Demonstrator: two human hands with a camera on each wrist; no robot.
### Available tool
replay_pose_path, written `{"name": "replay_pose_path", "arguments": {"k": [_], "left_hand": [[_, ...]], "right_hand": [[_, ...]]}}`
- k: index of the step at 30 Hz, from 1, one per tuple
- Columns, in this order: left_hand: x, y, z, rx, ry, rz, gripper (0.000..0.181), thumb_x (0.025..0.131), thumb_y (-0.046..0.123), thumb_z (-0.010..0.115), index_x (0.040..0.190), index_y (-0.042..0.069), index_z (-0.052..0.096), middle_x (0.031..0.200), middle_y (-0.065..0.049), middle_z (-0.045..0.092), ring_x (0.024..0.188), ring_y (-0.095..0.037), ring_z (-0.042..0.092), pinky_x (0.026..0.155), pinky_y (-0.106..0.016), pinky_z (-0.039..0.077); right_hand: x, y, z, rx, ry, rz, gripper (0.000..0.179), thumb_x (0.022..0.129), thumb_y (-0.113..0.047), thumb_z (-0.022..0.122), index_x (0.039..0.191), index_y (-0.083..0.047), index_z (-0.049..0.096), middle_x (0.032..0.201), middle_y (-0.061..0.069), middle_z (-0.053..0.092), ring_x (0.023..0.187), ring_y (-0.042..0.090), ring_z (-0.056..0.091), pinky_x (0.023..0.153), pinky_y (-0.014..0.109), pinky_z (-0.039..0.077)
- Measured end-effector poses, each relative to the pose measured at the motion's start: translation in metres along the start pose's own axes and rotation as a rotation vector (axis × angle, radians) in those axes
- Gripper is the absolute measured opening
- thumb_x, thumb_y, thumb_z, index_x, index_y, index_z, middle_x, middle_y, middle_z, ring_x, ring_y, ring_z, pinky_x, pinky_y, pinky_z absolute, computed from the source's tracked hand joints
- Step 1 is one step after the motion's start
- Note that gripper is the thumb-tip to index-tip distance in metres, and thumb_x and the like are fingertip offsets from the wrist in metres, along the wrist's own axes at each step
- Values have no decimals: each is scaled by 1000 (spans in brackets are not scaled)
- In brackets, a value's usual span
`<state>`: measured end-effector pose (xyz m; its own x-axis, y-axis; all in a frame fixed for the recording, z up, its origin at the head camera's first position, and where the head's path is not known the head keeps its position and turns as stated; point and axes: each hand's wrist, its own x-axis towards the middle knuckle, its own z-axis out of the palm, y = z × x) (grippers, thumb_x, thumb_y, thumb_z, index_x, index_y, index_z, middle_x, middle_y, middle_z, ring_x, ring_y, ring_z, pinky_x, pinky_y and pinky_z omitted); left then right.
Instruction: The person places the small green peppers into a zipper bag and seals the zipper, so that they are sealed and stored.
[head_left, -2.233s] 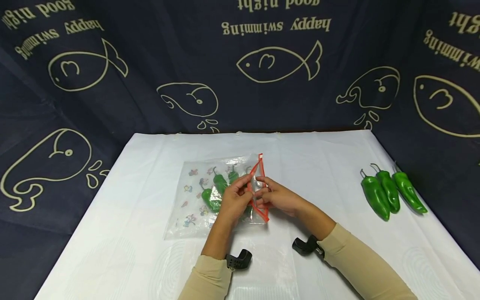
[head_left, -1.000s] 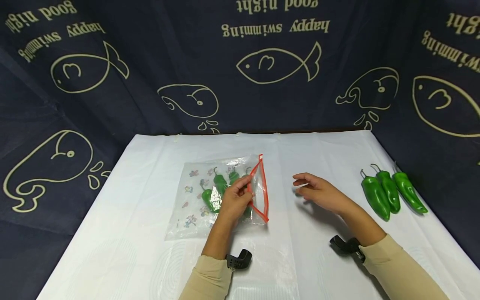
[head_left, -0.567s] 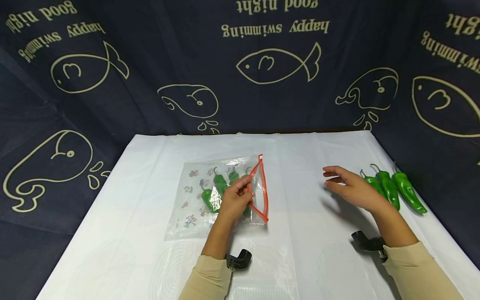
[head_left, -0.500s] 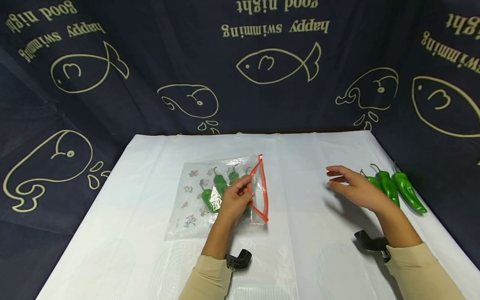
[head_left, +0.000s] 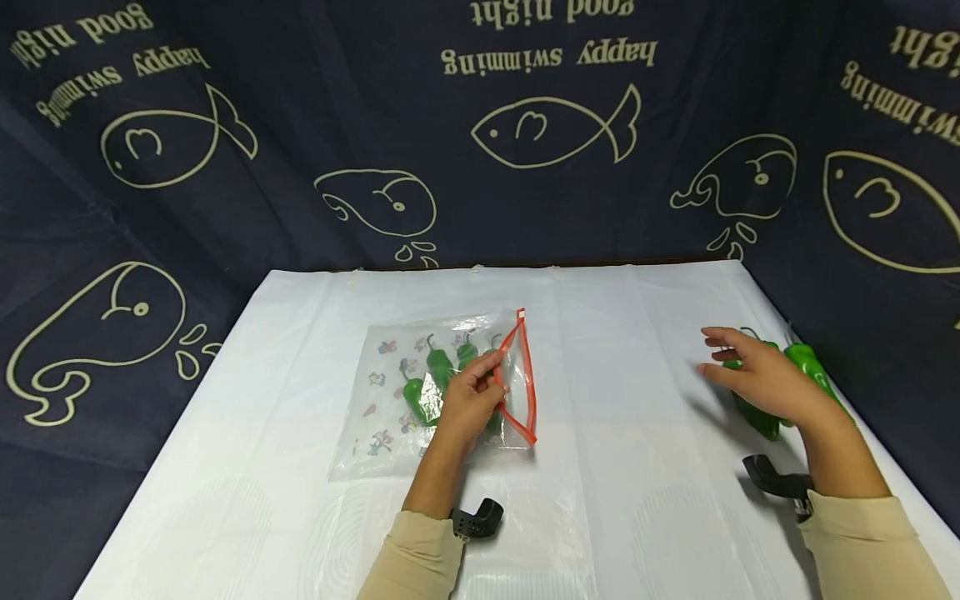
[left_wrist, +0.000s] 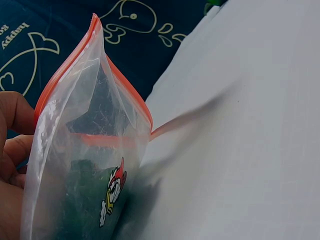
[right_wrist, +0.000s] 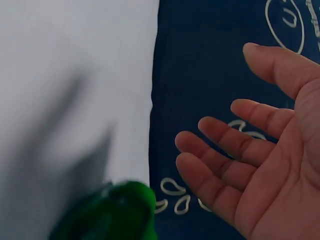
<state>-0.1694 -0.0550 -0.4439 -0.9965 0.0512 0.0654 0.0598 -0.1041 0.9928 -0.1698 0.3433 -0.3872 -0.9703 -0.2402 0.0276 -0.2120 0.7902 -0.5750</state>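
A clear zip bag [head_left: 360, 425] with a red zip edge and printed cartoon figures lies on the table, its mouth spread toward the right. Inside it show several green peppers [head_left: 422, 402]. My left hand [head_left: 471, 398] pinches the near layer of the bag's mouth at the red edge; in the left wrist view the bag's red zip [left_wrist: 127, 87] gapes. My right hand [head_left: 772, 379], fingers spread apart and holding nothing, hovers over the loose green peppers [head_left: 812, 363] at the table's right side and partly hides them. One green pepper [right_wrist: 112, 215] shows below it in the right wrist view.
A white cloth [head_left: 247, 400] covers the table. Dark blue curtains [head_left: 555, 217] printed with fish and whales stand behind and at both sides. Another clear plastic sheet [head_left: 540, 517] lies flat near the front. Black wrist devices [head_left: 478, 518] sit on both forearms.
My right hand has let go of the bag's mouth and moved right, over the loose peppers. My left hand keeps its pinch on the bag, which has stayed in place.
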Motion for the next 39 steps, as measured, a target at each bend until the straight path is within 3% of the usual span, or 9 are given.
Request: {"name": "replay_pose_path", "arguments": {"k": [11,19,30,39], "left_hand": [[0,0,0,0,-4,18,55,78,-14,56,131,-2,62,134,-17,54,81,-10,49,62,-14,46],[1,-1,0,10,-9,14,56,78,-14,57,132,-1,62,134,-16,54,81,-9,50,62,-14,46],[0,0,-1,18,-7,17,55,79,-15,57,132,0,62,134,-16,55,83,-9,49,63,-14,45],[-1,0,-1,24,-7,4,55,80,-14,56,132,2,63,133,-13,55,83,-11,50,64,-15,46]], "right_hand": [[-10,24,-18,-112,-30,75,70,97,-27,64,145,13,32,139,40,40,117,57,49,90,67,42],[-18,36,-21,-208,-17,100,72,94,-30,69,141,15,37,126,40,49,109,54,53,85,66,44],[-20,45,-18,-206,-58,151,76,93,-32,69,140,16,36,123,43,50,104,54,55,77,59,50],[-20,45,-13,-202,-47,145,72,92,-29,70,138,17,38,118,41,54,98,49,58,75,57,49]]}}
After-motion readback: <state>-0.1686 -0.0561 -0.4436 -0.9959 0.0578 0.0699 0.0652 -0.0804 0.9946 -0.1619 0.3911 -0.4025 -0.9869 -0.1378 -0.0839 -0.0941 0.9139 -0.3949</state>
